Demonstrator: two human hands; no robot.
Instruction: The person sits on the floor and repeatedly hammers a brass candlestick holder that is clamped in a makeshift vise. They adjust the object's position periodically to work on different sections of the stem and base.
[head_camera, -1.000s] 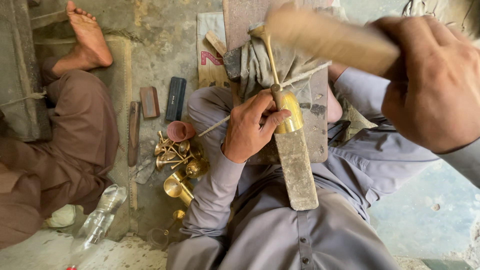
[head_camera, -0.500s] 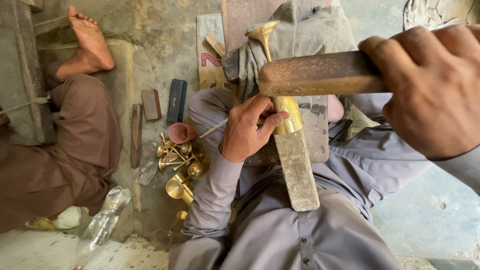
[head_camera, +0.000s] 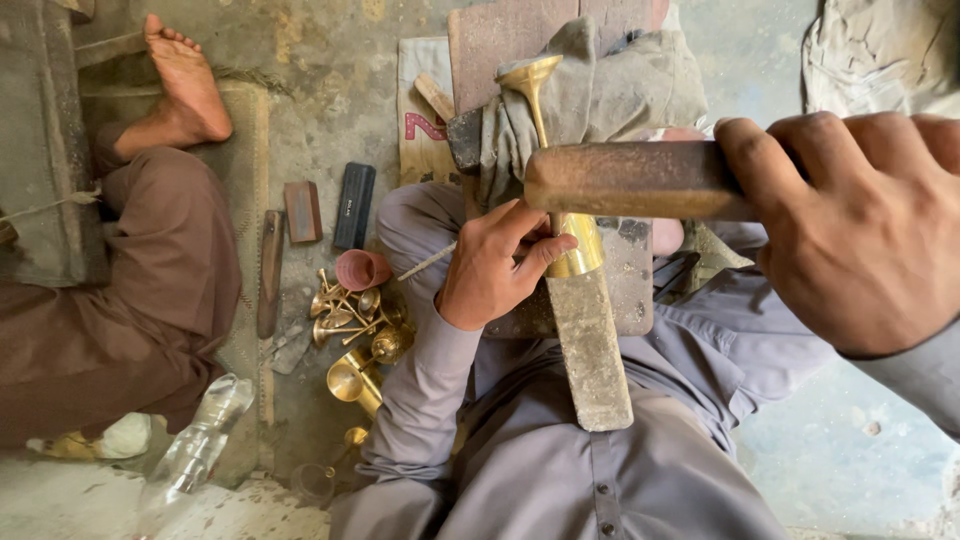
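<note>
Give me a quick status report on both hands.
Left hand pinning brass goblet piece on metal bar. Right hand gripping wooden mallet, raised above it. Nothing between.

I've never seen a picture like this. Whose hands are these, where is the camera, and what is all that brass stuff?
No machine here: the camera sits on a person's head and looks straight down at their own lap and hands. The person sits on the floor in grey clothes. Their left hand steadies a brass trumpet-shaped piece against a long metal bar that lies across a flat block on their lap. Their right hand, close to the lens, has a grip on a thick wooden handle, probably a mallet's.

On the floor to the left lie a heap of small brass goblets, a pink cup, a dark stone, a reddish block and a clear plastic bottle. The bare foot and brown clothes belong to someone else sitting nearby.
</note>
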